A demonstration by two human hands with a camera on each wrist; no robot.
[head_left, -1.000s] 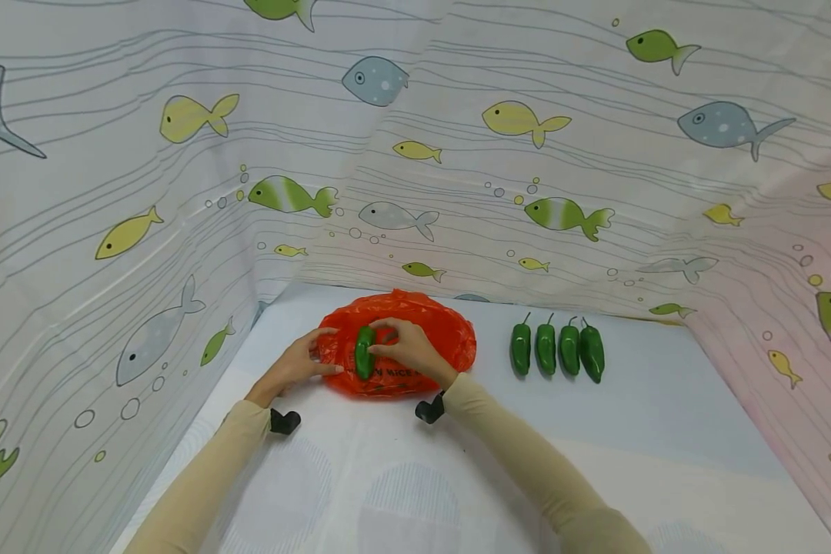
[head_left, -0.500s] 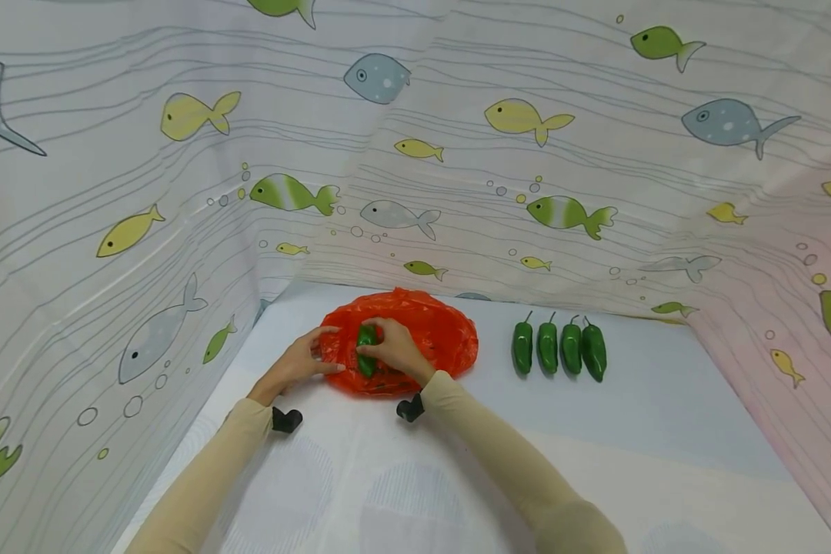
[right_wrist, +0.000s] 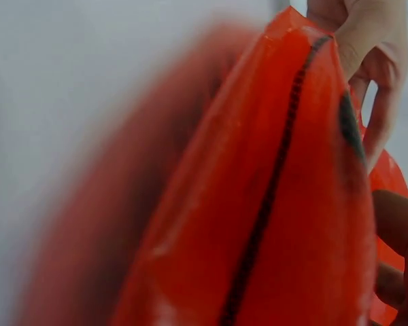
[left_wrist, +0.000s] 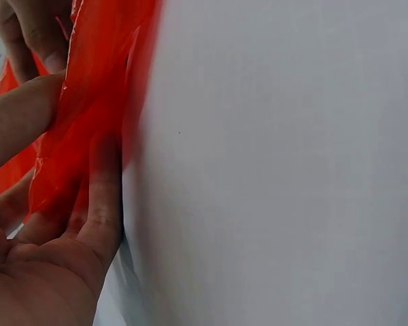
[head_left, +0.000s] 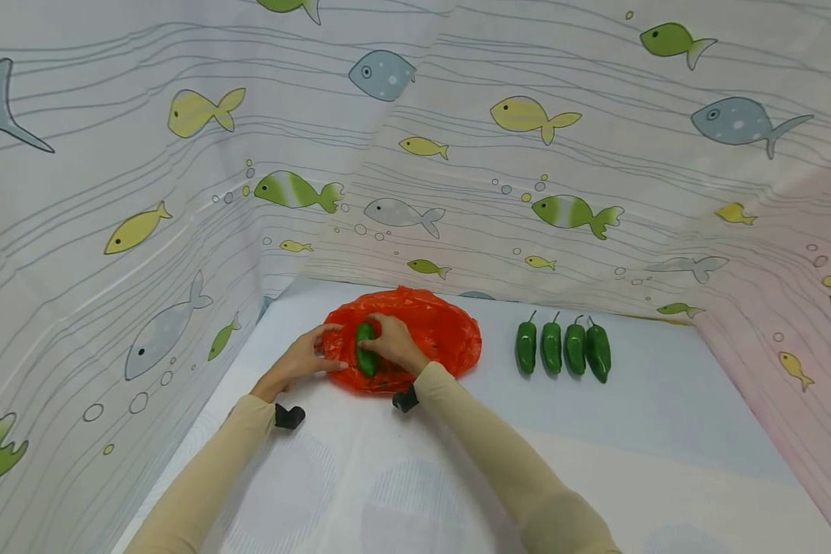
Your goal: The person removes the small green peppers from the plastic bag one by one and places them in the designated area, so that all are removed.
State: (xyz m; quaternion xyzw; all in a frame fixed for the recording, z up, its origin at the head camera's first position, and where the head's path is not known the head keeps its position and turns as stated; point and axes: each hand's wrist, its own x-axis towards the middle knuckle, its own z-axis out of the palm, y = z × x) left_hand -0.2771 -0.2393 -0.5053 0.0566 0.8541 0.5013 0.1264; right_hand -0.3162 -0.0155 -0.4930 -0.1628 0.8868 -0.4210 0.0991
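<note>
A red plastic bag [head_left: 450, 327] lies spread with its mouth up at the back left of the table. My left hand [head_left: 303, 358] holds its left edge; in the left wrist view the thumb and fingers [left_wrist: 103, 193] are on opposite sides of the red plastic. My right hand [head_left: 396, 342] pinches a green chili pepper [head_left: 367, 358] over the bag's opening, near the left hand. The pepper stands nearly upright, slightly tilted. In the right wrist view the bag's wall [right_wrist: 313, 204] covers most of the right hand, and the pepper is hidden.
Several green chili peppers [head_left: 552, 350] lie side by side to the right of the bag, stems pointing back. A fish-patterned sheet [head_left: 457, 185] walls the table [head_left: 665, 431] at the back and both sides.
My right hand, with the pepper, has shifted slightly left and down into the bag's opening. The left hand stays at the bag's edge, and the peppers on the right lie as before.
</note>
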